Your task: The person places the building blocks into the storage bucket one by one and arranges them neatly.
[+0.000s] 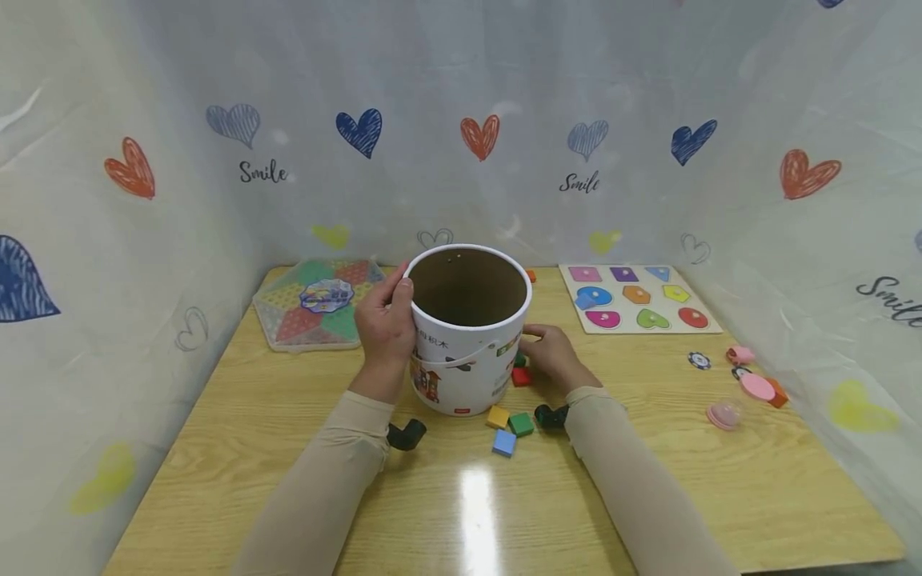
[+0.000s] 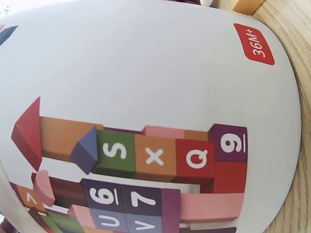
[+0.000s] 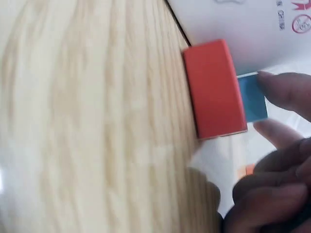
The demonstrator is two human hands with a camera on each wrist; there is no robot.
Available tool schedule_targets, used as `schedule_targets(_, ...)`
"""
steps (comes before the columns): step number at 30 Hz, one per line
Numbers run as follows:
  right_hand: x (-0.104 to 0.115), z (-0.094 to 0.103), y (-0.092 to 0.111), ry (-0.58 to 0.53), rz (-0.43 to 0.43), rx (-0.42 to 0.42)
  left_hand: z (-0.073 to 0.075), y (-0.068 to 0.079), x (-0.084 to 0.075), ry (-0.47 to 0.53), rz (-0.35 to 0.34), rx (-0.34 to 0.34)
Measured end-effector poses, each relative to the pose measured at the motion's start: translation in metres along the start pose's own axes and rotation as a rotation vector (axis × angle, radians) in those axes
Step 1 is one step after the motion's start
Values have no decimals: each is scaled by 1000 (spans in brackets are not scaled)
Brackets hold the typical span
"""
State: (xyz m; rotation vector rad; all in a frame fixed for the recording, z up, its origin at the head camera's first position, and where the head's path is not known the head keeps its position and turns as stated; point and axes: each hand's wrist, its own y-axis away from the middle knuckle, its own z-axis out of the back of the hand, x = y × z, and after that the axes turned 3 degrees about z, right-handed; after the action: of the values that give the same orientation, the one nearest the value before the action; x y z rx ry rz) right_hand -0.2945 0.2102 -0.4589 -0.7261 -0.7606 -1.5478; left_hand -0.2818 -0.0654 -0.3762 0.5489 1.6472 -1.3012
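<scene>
A white bucket (image 1: 461, 388) with block pictures on its side stands mid-table, its top uncovered and its handle hanging down the front. My left hand (image 1: 385, 324) grips it at the left, thumb near the rim. In the left wrist view the bucket's printed wall (image 2: 146, 73) fills most of the picture. On the bucket's right side, my right hand (image 1: 555, 356) pinches a blue-green block (image 3: 253, 98) between thumb and finger. Right beside that block, a red block (image 3: 216, 90) lies on the table close to the bucket.
Yellow (image 1: 498, 416), green (image 1: 521, 424) and blue (image 1: 503, 442) blocks lie before the bucket. A shape puzzle board (image 1: 569, 298) is back right, a clear hexagonal case (image 1: 288, 320) back left. Small toys, including a pink dome (image 1: 723, 414), sit at the right edge.
</scene>
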Motion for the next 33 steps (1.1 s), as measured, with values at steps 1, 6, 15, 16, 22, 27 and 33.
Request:
schedule_targets(1,0,0,0,10,10,13,0,0,0,-5,0,-1)
schedule_targets(6,-2,-1,0,49,53,46,0,1,-2,0,17,4)
schedule_targets(15,-2,0,1,109,126,70,-2,5,-4,7,45,23)
schedule_targets(16,-2,1,2,116,118,64,-2,5,-4,11,47,25)
schedule_targets(22,-7,15,11,100,33,46,-4,5,-6,13,36,25)
schedule_targets(27,-6,30,16,75,-21,13,-2,4,-6,-9,23,14)
schedule_targets(33,25,51,25,61,19,-48,1,3,-3,-18,19,2)
